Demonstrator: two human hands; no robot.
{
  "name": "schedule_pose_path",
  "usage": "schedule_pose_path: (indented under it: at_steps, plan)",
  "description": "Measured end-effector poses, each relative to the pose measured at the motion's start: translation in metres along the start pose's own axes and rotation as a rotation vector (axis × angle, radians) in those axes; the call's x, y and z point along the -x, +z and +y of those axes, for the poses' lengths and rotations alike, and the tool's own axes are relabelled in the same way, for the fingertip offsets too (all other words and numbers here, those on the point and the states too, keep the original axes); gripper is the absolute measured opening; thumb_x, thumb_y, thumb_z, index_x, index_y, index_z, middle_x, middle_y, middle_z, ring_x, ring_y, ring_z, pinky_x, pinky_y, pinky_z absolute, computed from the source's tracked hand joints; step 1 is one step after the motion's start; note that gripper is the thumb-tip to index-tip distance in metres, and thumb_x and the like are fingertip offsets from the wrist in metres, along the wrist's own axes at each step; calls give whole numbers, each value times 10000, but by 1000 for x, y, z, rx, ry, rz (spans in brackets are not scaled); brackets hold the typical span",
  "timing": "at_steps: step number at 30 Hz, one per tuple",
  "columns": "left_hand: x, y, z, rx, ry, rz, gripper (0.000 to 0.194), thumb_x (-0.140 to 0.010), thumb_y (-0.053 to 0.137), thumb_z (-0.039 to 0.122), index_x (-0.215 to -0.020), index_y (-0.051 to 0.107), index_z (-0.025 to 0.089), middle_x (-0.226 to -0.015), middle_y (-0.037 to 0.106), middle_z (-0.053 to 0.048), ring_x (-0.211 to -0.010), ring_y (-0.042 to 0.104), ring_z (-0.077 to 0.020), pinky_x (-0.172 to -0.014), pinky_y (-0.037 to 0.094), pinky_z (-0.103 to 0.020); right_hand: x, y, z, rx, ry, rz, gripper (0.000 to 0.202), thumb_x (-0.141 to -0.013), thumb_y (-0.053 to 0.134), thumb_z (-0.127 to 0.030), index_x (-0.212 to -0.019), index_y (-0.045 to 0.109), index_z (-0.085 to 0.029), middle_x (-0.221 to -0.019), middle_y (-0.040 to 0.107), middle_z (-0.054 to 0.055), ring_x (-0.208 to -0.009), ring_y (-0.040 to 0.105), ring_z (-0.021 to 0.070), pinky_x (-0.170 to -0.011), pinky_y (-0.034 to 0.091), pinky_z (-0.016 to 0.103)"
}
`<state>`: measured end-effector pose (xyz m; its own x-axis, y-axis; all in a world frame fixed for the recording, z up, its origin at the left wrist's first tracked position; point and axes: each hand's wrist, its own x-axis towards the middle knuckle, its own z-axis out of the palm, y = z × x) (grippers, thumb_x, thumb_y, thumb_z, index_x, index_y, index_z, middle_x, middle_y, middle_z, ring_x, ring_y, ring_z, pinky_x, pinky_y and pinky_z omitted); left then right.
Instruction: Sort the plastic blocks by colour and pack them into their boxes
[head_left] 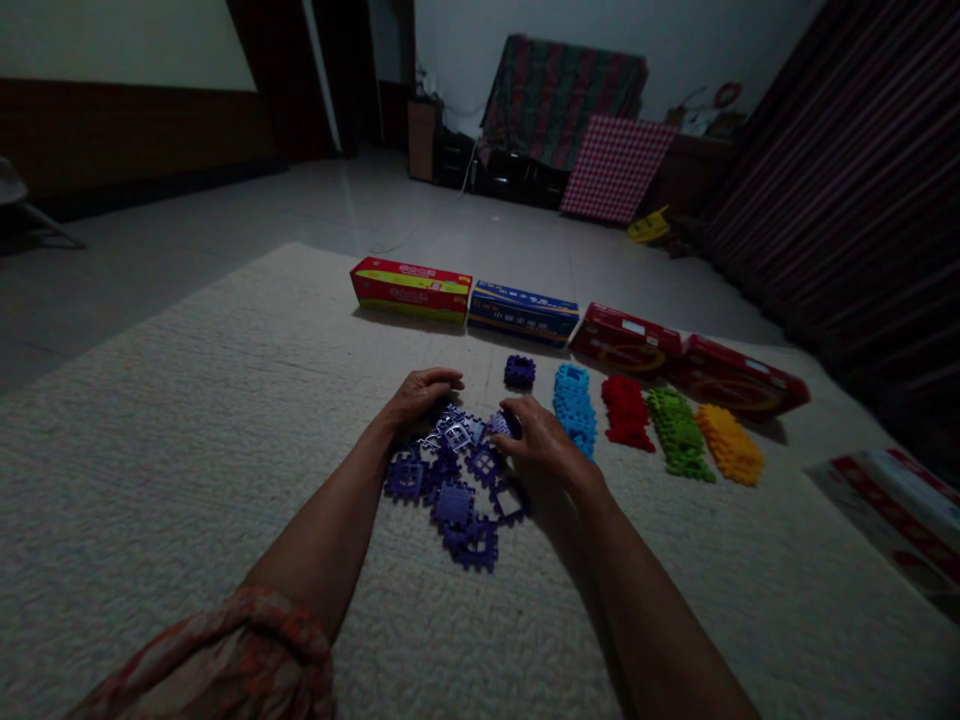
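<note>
A loose heap of purple interlocking building tiles (pixel 454 505) lies on the cream mat in front of me, some solid and some with window openings. My left hand (pixel 426 393) curves along the far left edge of the heap, its fingers stretched out and holding nothing I can see. At the heap's right side, my right hand (pixel 541 438) has its thumb and fingers on a purple tile (pixel 502 425). Just beyond the hands sits a small purple stack (pixel 520 372). To its right run rows of blue tiles (pixel 575 405), red tiles (pixel 627 412), green tiles (pixel 679 432) and yellow tiles (pixel 729 444).
Behind the tiles stand a red-and-yellow box (pixel 411 290), a blue box (pixel 523 314) and two dark red boxes (pixel 628 338) in a line. Another red-and-white box (pixel 900 510) is at the right. The quilted mat (pixel 187 430) covers the tiled floor here.
</note>
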<state>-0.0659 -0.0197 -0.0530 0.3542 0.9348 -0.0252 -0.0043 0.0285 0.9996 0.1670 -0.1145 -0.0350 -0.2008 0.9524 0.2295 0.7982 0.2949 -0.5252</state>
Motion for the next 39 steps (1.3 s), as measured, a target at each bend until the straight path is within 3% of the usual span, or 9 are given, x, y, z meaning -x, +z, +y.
schedule_pose_path:
  at_steps: [7,15,23,27,31,35,39]
  plan:
    - [-5,-3,-7,-16,7,-8,313,-706,683,242,-1002,762,174,-1008,762,-87,-831,684,-170,-819,514,-334,5,-10,-15,-20,25,-95,428,-784,722,-307,-1205,674,-243,-1153,708,123,-1025,667,309,-881,535,454]
    - [-1,-1,-3,-28,8,-9,360,-694,697,294,-1026,744,163,-999,766,-92,-818,697,-191,-795,527,-342,7,-11,-15,-142,48,-76,268,-918,575,-385,-1122,689,-252,-1059,750,64,-873,690,245,-776,542,390]
    - [-2,-1,-3,-45,16,2,331,-698,698,288,-1003,754,173,-984,769,-89,-833,693,-192,-809,524,-349,3,-5,3,18,2,69,375,-890,604,-276,-1258,600,-204,-1274,646,160,-1185,600,319,-1018,469,492]
    - [-2,-1,-4,-33,7,-8,331,-691,705,278,-999,756,166,-984,768,-89,-828,693,-186,-806,517,-341,2,0,12,118,-14,83,458,-814,667,-214,-1265,589,-228,-1340,600,164,-1250,536,368,-1042,426,557]
    - [-3,-2,-5,-36,4,-7,337,-701,696,278,-1014,755,166,-1006,765,-97,-831,689,-185,-819,517,-348,3,-3,17,167,-41,118,371,-812,672,-246,-1177,617,-281,-1205,641,131,-1167,543,365,-992,420,572]
    - [-4,-2,-5,-57,12,-10,332,-695,707,287,-1002,760,170,-992,764,-95,-845,688,-193,-844,514,-363,2,-8,11,228,7,64,165,-808,695,-266,-960,630,-267,-984,655,121,-1074,534,366,-959,393,577]
    - [-3,-2,-4,-50,18,-16,360,-679,729,322,-1003,761,168,-980,766,-90,-836,697,-201,-834,513,-361,-4,-9,3,288,64,-12,111,-785,703,-220,-840,610,-245,-936,656,124,-1073,521,370,-964,358,581]
